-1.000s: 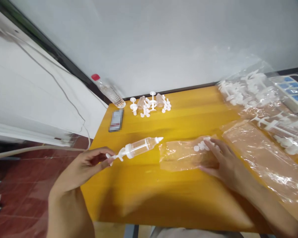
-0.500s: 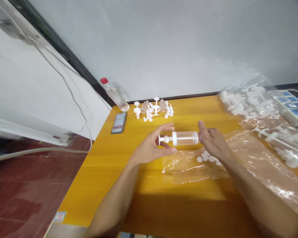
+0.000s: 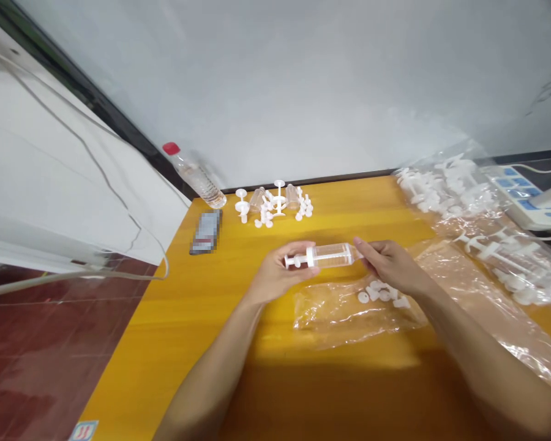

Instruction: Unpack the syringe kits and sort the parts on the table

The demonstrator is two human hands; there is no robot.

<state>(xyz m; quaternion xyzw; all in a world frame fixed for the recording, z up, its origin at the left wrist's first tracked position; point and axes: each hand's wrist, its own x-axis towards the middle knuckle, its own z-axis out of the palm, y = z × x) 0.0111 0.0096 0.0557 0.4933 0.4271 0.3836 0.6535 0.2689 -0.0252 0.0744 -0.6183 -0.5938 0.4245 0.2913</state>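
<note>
A clear plastic syringe with a white collar and white plunger lies level between my hands, above the table. My left hand is closed around the collar end, fingers behind and thumb in front, with the plunger's handle inside the grasp. At the other end, my right hand pinches the clear tip between thumb and fingers. Below the right hand, small white caps lie on a clear plastic bag.
White plunger parts and clear barrels stand at the back, beside a red-capped bottle and a phone. Bags of white parts lie at the right near a power strip. The yellow table's left edge drops to red floor.
My left hand has shifted from around the plunger handle onto the collar and closed. The right hand has turned slightly at the tip. The whole view has shifted a little.
</note>
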